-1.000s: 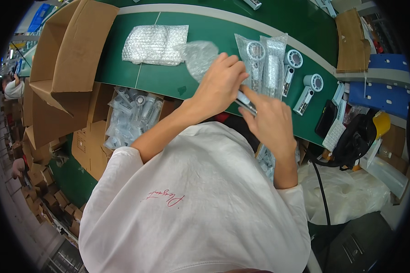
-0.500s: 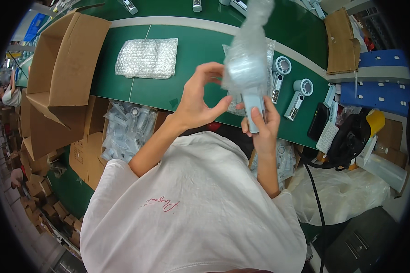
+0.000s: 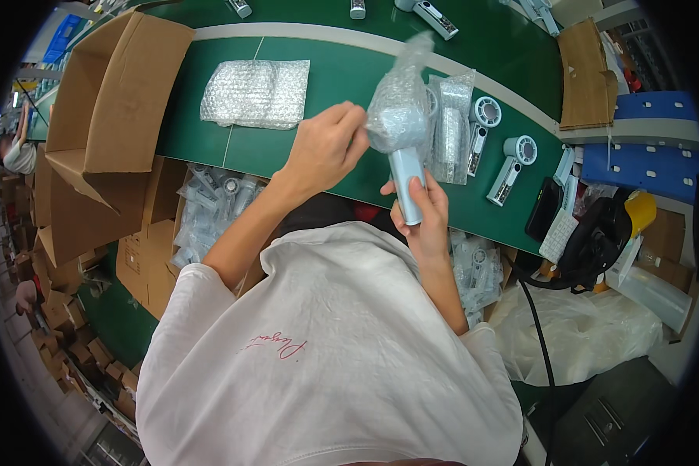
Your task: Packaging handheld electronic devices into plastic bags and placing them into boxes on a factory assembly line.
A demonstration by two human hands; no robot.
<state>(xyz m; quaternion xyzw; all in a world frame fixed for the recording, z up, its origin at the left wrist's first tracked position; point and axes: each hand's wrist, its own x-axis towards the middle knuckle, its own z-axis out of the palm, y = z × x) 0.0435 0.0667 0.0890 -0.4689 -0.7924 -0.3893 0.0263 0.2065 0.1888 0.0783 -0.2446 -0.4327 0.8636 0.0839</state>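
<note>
My right hand is wrapped round the pale blue handle of a handheld fan, which I hold upright above the bench edge. A clear bubble wrap bag covers the fan's head, its loose end standing up beyond it. My left hand is closed in a pinch at the left side of the bag, its fingertips partly hidden. To the right on the green bench lie another bubble wrap bag and two unwrapped fans, one nearer the bag and one further right.
A flat bubble wrap sheet lies at the left of the green bench. An open cardboard box stands further left. Below the bench are boxes of bagged fans. A black phone-like object and a black cable are at the right.
The fan and bag have moved left and a little nearer me. My left hand, open with fingers apart before, has closed at the bag's side. The right hand keeps its hold.
</note>
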